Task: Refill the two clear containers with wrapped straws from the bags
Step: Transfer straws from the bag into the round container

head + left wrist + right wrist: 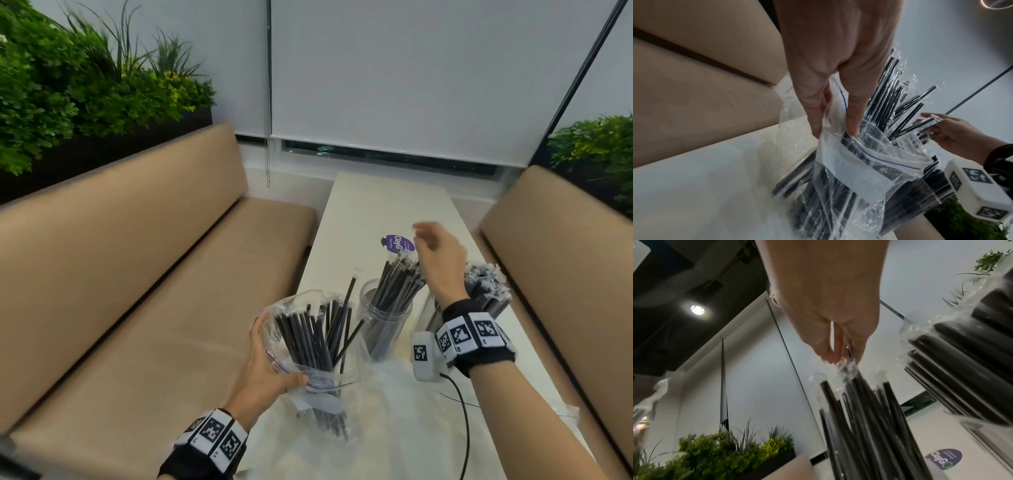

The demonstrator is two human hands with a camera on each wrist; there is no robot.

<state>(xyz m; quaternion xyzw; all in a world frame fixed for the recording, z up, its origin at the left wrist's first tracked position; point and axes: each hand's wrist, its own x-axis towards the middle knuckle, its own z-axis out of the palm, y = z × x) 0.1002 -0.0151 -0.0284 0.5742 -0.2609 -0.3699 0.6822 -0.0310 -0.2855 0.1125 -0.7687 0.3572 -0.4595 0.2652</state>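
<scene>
My left hand [267, 373] pinches the rim of a clear zip bag [318, 383] full of black wrapped straws [308, 335]; its thumb and fingers [853, 123] grip the bag's mouth from both sides. Just right of the bag stands a clear container [380, 329], partly filled with thin black straws that lean to the right. My right hand [438, 253] is over their tops and pinches the wrapper ends of a few wrapped straws [846, 368]. A second clear container [428, 308], packed with thicker black straws [486, 287], stands behind my right wrist.
The narrow white table [376, 205] has a purple sticker [397, 243] beyond the containers. Tan benches run along it on the left [137, 274] and right [565, 257]. A black cable [462, 411] trails from my right wrist. Crumpled clear plastic [394, 428] lies near the front.
</scene>
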